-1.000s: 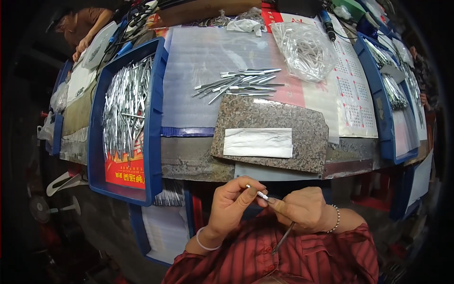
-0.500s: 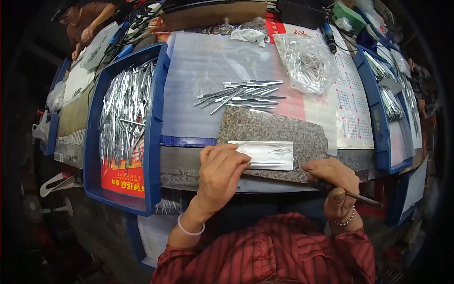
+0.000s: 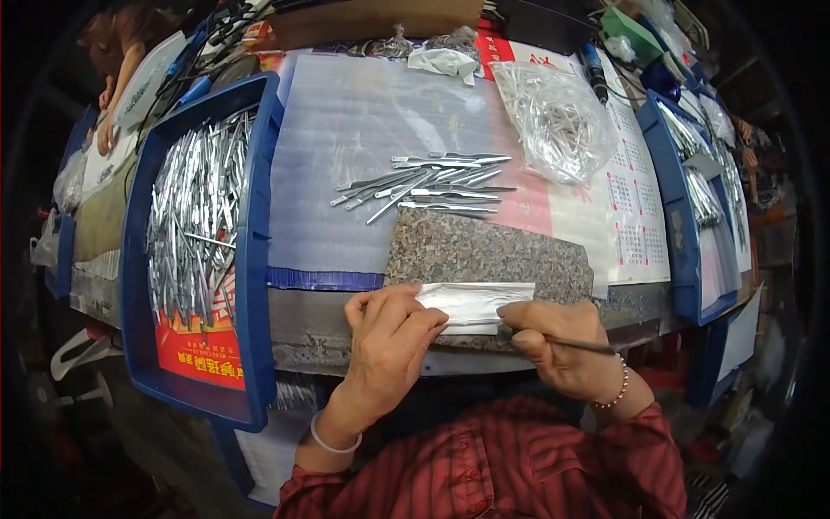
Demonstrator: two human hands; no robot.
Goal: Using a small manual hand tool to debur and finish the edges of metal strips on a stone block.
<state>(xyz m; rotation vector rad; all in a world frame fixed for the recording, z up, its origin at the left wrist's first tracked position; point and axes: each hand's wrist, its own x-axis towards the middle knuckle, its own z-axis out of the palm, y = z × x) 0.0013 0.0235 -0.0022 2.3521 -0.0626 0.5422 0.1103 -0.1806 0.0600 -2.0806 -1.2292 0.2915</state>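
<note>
My left hand (image 3: 389,342) bends over the left end of a crumpled white paper pad (image 3: 471,298), its fingertips pressed together on the end of a thin metal piece lying along the pad's near edge. The pad rests on a speckled stone slab (image 3: 484,246). In my right hand (image 3: 558,346) is a slim dark rod-shaped tool (image 3: 592,347), its shaft sticking out to the right. That hand's fingers are closed at the pad's right side, and they hide the tool's front end. Beyond the slab lies a loose pile of slender silvery metal pieces (image 3: 432,183).
At left stands a blue tray (image 3: 264,208) full of similar metal pieces. A clear bag of pale strips (image 3: 562,130) lies far right of the slab, near a blue-and-black pen-shaped power tool (image 3: 595,73). Another blue tray (image 3: 683,251) stands at right. A person (image 3: 117,52) works at far left.
My right hand has moved left with the dark tool, from beside the slab to the pad's right side. My left hand stays at the pad's left end. The view has shifted slightly.
</note>
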